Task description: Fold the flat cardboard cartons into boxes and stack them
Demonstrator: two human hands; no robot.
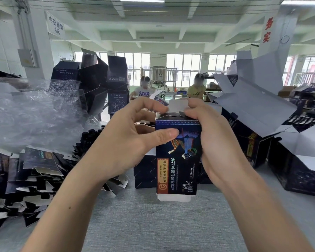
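A dark blue printed carton (178,160) stands upright in the middle, held above the grey table (153,224). My left hand (127,140) grips its left side, thumb pressed on the front face and fingers curled over the top flaps. On the right side my right hand (215,142) grips the carton, with its fingers bent onto the top edge by a raised white flap (177,105). A white tab sticks out at the carton's bottom. A heap of flat cartons (25,171) lies at the left.
Crumpled clear plastic wrap (35,113) sits above the flat heap. Folded dark boxes (98,84) are stacked at the back left, and open boxes with white flaps (262,113) crowd the right. Two people work at a far table.
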